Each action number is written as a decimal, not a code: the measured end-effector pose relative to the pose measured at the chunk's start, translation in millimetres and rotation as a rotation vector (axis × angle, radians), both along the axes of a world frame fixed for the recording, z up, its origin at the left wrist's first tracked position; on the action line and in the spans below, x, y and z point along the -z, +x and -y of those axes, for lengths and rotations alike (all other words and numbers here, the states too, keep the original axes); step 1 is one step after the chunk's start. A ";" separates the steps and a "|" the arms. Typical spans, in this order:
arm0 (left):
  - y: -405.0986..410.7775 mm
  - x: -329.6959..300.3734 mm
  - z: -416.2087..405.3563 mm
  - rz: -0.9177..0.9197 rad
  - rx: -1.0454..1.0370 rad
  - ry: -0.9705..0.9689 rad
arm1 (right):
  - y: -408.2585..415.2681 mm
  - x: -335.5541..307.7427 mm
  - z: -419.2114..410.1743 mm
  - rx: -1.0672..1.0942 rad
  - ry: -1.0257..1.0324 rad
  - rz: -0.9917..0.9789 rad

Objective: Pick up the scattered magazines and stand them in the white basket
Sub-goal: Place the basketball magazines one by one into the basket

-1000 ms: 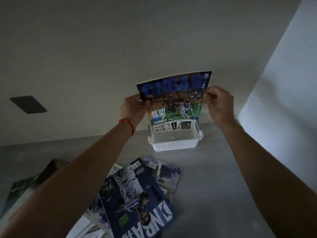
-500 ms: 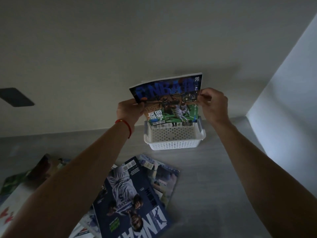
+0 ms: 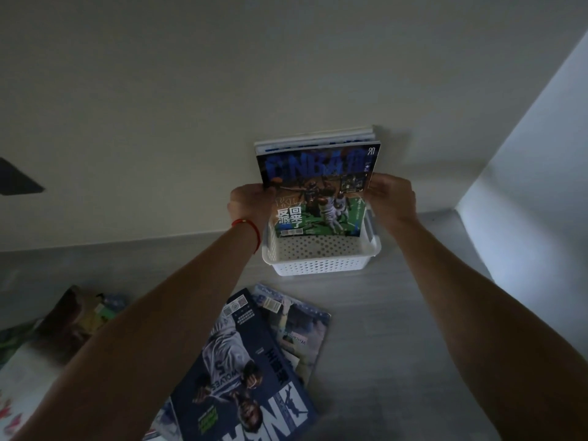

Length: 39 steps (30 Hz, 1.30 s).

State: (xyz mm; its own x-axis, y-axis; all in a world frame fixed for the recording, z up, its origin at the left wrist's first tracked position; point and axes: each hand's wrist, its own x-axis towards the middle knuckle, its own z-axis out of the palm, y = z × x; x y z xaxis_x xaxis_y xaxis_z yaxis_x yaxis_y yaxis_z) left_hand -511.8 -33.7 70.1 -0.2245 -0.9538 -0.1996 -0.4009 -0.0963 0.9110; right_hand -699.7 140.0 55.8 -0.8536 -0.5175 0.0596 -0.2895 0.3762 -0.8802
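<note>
- Head view: my left hand (image 3: 251,198) pinches the left edge of the NBA magazine (image 3: 318,192) and my right hand (image 3: 393,194) pinches its right edge; both grips are closed on the cover.
- A second ago I held this magazine up in the air over the white basket (image 3: 321,262); now its bottom edge is down inside the basket, and the cover stands nearly upright facing me.
- Behind it, more magazines (image 3: 315,138) stand against the wall, their top edges showing just above the one I hold; in this dim light I can't count them, perhaps two or three.
- The basket sits at the far edge of the grey table (image 3: 397,329), against the wall, and has not shifted.
- I judge this magazine is all but placed: what's left is to lean it onto the ones behind and let go with both hands.
- The job is far from done. A navy NBA magazine (image 3: 241,370) lies flat near me, overlapping a paler magazine (image 3: 302,329) beneath it, and more printed matter (image 3: 76,316) lies at the left, half hidden by my forearm.
- A red string bracelet (image 3: 248,226) rings my left wrist.
</note>
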 end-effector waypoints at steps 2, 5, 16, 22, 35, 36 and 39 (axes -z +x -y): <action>0.9 3.3 -0.7 -0.026 0.029 0.017 | 4.7 1.2 -0.4 -0.061 0.012 0.069; 18.5 6.7 -5.3 -0.029 0.072 0.034 | 25.6 3.7 -9.3 -0.146 -0.031 0.103; 252.8 85.7 -114.1 0.474 0.659 -0.303 | 245.6 96.6 -105.8 -0.404 0.450 0.080; 320.4 137.3 -135.4 0.774 1.001 -0.422 | 331.1 121.4 -124.7 -0.149 0.704 0.081; 286.4 75.2 -121.1 0.590 0.999 -0.784 | 370.2 63.1 -121.0 -0.106 0.227 0.090; 277.0 62.7 -118.0 0.540 1.052 -0.892 | 367.0 53.7 -119.5 -0.136 0.192 0.075; 248.5 24.3 -104.6 0.488 1.242 -1.076 | 348.8 24.4 -114.3 -0.149 0.117 0.086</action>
State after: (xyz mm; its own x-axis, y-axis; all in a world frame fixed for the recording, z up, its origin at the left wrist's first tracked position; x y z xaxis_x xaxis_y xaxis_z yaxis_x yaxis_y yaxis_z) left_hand -263.3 70.8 45.9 -0.9953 -0.0083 0.0966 0.0045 0.9912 0.1322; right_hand -350.9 254.3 31.3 -0.7661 -0.6379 -0.0782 -0.2753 0.4357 -0.8570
